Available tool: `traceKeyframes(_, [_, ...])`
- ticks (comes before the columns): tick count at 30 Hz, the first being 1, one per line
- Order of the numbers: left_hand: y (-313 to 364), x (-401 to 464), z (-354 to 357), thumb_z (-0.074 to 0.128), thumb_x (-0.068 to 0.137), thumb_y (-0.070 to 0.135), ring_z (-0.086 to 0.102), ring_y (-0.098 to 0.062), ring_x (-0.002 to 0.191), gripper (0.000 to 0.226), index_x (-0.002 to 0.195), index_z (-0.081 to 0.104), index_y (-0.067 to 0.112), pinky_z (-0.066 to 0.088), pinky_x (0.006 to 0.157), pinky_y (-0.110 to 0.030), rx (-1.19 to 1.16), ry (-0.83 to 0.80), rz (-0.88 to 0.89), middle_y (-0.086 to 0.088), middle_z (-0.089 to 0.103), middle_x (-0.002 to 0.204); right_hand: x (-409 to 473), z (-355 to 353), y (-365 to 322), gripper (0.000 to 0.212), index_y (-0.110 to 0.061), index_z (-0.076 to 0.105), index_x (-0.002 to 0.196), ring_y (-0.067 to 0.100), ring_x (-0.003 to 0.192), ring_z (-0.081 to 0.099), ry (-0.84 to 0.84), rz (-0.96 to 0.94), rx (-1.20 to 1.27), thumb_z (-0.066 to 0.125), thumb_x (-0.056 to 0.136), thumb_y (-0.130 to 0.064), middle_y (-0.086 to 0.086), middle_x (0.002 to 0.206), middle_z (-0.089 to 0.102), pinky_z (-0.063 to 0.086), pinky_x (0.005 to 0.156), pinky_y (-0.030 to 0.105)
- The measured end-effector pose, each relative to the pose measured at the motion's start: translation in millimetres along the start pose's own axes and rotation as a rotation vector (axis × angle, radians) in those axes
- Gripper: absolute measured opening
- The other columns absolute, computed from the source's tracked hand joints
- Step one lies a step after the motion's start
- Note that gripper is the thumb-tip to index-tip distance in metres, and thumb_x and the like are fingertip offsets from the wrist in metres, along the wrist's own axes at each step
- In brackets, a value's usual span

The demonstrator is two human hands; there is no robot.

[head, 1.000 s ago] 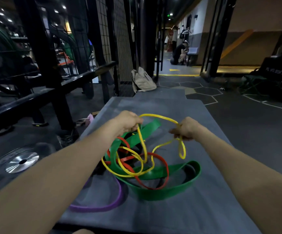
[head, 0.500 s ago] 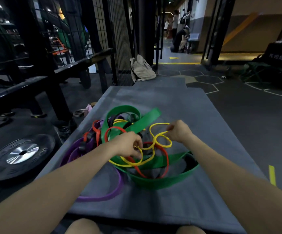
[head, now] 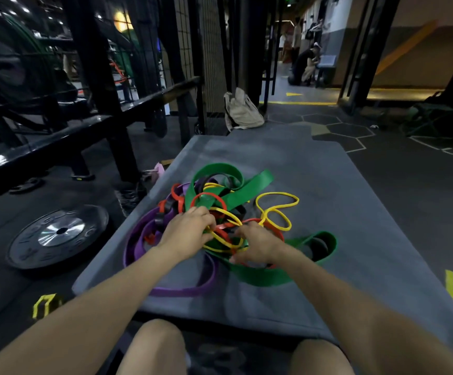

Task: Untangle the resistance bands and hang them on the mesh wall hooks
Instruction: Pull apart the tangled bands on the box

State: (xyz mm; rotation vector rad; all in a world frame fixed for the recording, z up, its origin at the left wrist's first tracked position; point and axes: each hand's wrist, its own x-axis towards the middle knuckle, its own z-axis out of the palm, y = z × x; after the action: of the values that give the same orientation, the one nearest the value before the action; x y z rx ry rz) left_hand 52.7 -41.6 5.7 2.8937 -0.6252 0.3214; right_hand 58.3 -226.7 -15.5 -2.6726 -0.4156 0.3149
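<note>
Resistance bands (head: 228,220) tangled in heap, mat (head: 341,185) centre. Left hand (head: 186,231) pinches yellow band (head: 275,212); right hand (head: 259,243), at 3 o'clock of left, grip state unclear. Risk: hard pull tightens knot with red band (head: 207,197); stretched loop snaps back.

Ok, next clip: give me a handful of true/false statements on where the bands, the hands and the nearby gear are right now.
1. Both hands are down in the tangle of bands on the grey mat. True: left hand, right hand.
2. The yellow band already hangs on a mesh wall hook. False: it lies looped on the mat, tangled with the others.
3. A weight plate lies on the floor left of the mat. True.
4. The purple band is on the right side of the pile. False: it is on the left and near side.
5. A beige bag sits beyond the mat's far end. True.
</note>
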Motion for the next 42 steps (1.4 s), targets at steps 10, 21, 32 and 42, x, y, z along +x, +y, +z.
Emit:
traceKeyframes(10, [-14,-10,18,0.068,0.082,0.022,0.053,-0.034,0.111,0.049,0.117,0.04,0.002,0.045,0.094,-0.042,-0.485,0.0,-0.6,-0.016,0.046,0.122,-4,7,-13,0.049,-0.01,0.051,0.121,0.026,0.115,0.048,0.09,0.082,0.031,0.071,0.079,-0.026,0.008,0.127,0.043,0.04,0.098,0.032])
traceKeyframes(21, [-9,12,6,0.055,0.082,-0.007,0.047,-0.009,0.048,0.026,0.066,0.048,0.013,0.042,0.051,-0.016,-1.406,0.118,-0.77,-0.001,0.049,0.052,19,-49,-3,0.021,-0.004,0.066,0.093,0.034,0.091,0.059,0.527,0.078,0.08,0.047,0.083,0.001,0.018,0.101,0.059,0.046,0.071,0.036])
traceKeyframes(32, [6,47,-59,0.046,0.094,0.007,0.056,-0.01,0.073,0.013,0.094,0.059,0.005,0.049,0.084,-0.041,-2.134,0.191,-0.587,-0.002,0.055,0.074,36,-74,-5,0.023,-0.016,0.069,0.104,0.029,0.093,0.063,0.418,0.026,-0.011,0.06,0.084,-0.011,0.011,0.094,0.068,0.041,0.069,0.029])
traceKeyframes(42, [20,78,-109,0.046,0.093,0.007,0.066,-0.013,0.067,0.015,0.09,0.06,0.003,0.06,0.065,-0.029,-2.231,0.131,-0.365,-0.003,0.064,0.071,26,-83,-28,0.009,-0.002,0.065,0.085,0.016,0.069,0.05,0.359,-0.22,0.389,0.067,0.081,-0.009,0.008,0.07,0.053,0.042,0.065,0.03])
